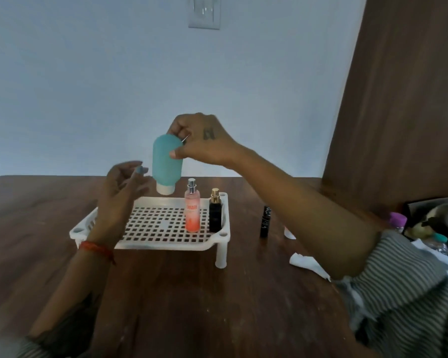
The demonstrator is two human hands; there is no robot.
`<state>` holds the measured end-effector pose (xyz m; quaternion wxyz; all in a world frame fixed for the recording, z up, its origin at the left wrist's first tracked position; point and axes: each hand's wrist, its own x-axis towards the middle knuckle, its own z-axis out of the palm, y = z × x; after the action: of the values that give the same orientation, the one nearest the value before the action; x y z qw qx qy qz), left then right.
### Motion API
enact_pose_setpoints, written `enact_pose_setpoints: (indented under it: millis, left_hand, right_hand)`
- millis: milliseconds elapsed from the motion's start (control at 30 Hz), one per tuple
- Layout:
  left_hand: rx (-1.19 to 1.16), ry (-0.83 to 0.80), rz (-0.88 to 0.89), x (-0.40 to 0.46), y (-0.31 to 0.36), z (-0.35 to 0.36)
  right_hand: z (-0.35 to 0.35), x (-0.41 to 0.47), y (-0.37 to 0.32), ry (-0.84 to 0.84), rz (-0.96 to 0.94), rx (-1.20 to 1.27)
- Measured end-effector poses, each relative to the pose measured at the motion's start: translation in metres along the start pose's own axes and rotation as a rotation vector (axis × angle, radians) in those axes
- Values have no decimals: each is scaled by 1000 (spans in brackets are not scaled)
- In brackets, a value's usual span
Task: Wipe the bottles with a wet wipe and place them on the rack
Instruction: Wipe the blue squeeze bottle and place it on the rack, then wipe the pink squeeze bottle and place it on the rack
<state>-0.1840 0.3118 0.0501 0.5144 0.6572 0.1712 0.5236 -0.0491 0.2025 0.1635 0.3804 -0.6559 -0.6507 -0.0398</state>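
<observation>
**Teal bottle held upside down over the white rack**

The right hand (194, 140) holds a teal squeeze bottle (166, 161) by its bottom end, thumb on the front and fingers curled round the top. The bottle hangs with its white cap pointing down, in the air just above the far left part of the white plastic rack (150, 223). The left hand (122, 187) is up beside the bottle, on its left, fingers loose and spread, holding nothing and not touching it.

The rack stands on short legs on a brown wooden table (192, 306). Two bottles stand up on its right side: a pink spray bottle (192, 210) and, just to the right, a black bottle with a gold top (215, 213).

On the table right of the rack stands a small black tube (265, 222). A white wipe (305, 264) lies nearer, partly under the right arm.
</observation>
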Motion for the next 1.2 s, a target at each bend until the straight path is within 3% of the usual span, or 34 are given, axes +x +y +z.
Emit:
enact_pose_setpoints:
  millis: [333, 1200]
  left_hand:
    - [62, 70, -91, 1, -26, -5]
    - [212, 134, -16, 0, -30, -7]
  right_hand:
    - [51, 20, 29, -235, -5, -161]
    - [68, 14, 39, -333, 44, -140]
